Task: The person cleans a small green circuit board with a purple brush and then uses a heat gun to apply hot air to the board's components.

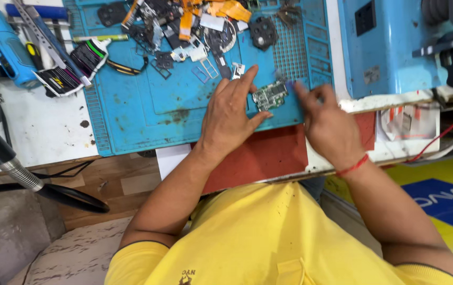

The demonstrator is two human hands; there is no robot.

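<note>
A small green circuit board (270, 95) lies on the blue work mat (147, 113). My left hand (230, 117) rests flat on the mat with its fingers and thumb pressing around the board's left side. My right hand (325, 122) is just right of the board, fingers pinched at the board's right edge; it is blurred, and whether it holds a small tool I cannot tell. A red thread circles my right wrist.
A heap of phone parts, orange flex cables and black frames (194, 24) covers the mat's far side. Tools and a blue device (2, 42) lie at the left. A blue machine (395, 45) stands at the right. A black gooseneck (4, 158) hangs at the left edge.
</note>
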